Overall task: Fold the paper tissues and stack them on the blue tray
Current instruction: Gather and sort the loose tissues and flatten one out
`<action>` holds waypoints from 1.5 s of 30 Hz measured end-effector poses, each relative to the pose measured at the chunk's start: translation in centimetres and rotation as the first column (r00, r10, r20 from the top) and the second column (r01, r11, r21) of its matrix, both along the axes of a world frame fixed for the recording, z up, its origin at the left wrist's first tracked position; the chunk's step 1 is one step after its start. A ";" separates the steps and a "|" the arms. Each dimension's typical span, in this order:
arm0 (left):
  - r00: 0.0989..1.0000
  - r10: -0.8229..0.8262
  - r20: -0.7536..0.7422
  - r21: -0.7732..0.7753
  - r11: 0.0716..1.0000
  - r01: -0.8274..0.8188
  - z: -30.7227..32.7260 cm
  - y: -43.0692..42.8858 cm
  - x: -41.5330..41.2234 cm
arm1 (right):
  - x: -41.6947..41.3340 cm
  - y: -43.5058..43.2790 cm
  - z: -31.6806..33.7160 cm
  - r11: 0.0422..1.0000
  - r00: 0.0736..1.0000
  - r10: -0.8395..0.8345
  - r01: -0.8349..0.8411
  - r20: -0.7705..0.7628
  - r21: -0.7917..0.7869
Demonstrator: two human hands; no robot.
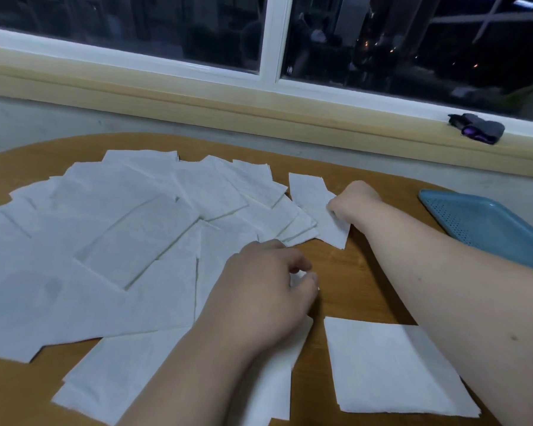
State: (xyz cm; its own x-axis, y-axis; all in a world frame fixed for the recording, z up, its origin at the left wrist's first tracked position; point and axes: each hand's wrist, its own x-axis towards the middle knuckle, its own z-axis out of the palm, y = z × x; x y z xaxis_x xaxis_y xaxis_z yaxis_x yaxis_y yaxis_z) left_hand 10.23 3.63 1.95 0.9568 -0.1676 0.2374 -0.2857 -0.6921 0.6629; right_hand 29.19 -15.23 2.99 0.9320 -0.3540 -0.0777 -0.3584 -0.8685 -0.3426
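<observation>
Thin white paper tissues [120,241] are spread in overlapping rectangles across a round wooden table [345,272]. One tissue [311,195] is gripped by the right hand [356,201], another's corner pinched by the left hand [265,284]; a perforated blue tray [486,229] lies at right.

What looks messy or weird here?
The tissues are the messy bit: they lie scattered and overlapping at all angles over the wooden table, not stacked. The visible part of the blue tray holds none. A dark bundle with a purple bit on the window ledge also looks out of place.
</observation>
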 end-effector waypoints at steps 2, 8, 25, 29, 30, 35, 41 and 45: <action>1.000 -0.001 -0.002 -0.008 1.000 0.001 0.1 0.0 0.0 | 0.2 -0.3 -0.2 0.999 1.000 0.005 -0.005 0.026 0.032; 1.000 -0.005 -0.007 0.014 1.000 0.005 0.0 -0.2 -0.4 | -0.4 -0.1 0.0 0.999 0.999 0.047 -0.047 -0.016 0.013; 1.000 -0.017 -0.002 0.020 1.000 0.017 0.5 -0.4 -0.8 | -12.5 -2.5 3.9 0.814 0.879 -0.001 -0.276 0.477 0.511; 0.997 -0.073 0.014 0.029 0.997 0.072 0.8 -1.5 -2.0 | -19.7 -4.8 3.8 0.748 0.862 0.047 -0.365 0.504 0.555; 0.996 -0.088 0.016 0.015 0.996 0.088 0.9 -1.8 -2.4 | -21.3 -5.3 3.6 0.690 0.862 0.047 -0.394 0.505 0.607; 0.975 -0.221 -0.022 -0.146 0.966 0.215 1.0 -3.6 -5.3 | -26.7 -6.9 3.6 0.526 0.853 0.141 -0.494 0.502 0.692; 0.863 -0.468 -0.190 -0.492 0.806 0.329 1.2 -5.0 -8.3 | -29.0 -8.7 3.5 0.301 0.766 0.214 -0.642 0.607 0.705; 0.859 -0.461 -0.224 -0.647 0.730 0.223 1.5 -5.4 -8.9 | -29.0 -9.9 2.7 0.279 0.827 0.155 -0.561 0.540 0.779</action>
